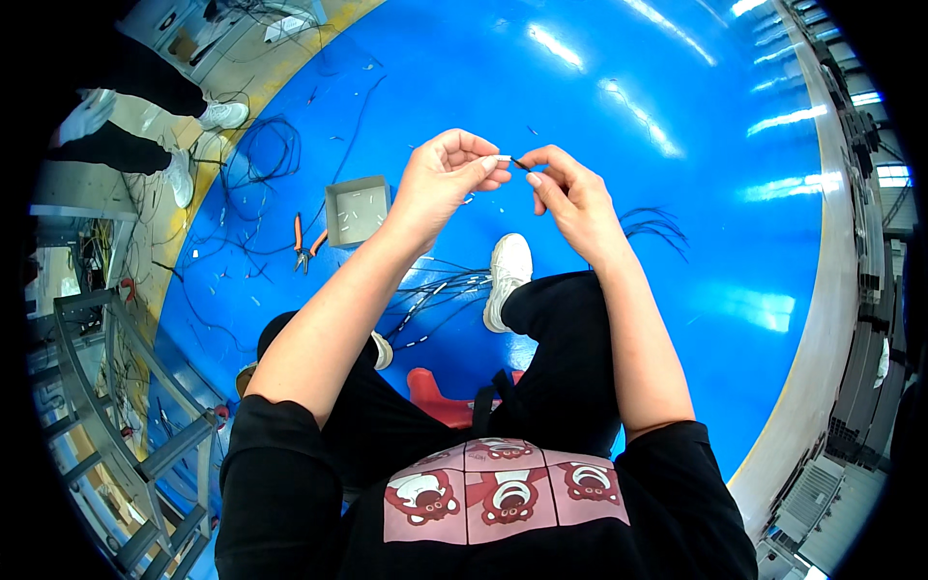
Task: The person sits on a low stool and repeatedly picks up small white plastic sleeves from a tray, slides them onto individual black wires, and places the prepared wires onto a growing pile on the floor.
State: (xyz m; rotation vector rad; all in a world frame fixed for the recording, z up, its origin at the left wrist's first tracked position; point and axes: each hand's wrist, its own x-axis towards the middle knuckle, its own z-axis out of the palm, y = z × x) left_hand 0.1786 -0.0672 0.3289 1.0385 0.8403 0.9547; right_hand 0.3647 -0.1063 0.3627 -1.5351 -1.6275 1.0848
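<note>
I can read no words, numbers or signs: any lettering on my shirt's pink print (532,523) at six o'clock or the white sheet (285,27) near eleven is too small.

Gleams smooth and glossy across the floor (677,232), looks like matt cloth in the black trousers (565,329) and plastic in the held white tube (504,158) and orange plier handles (298,229), and turns dull on the grey box (358,186).
</note>
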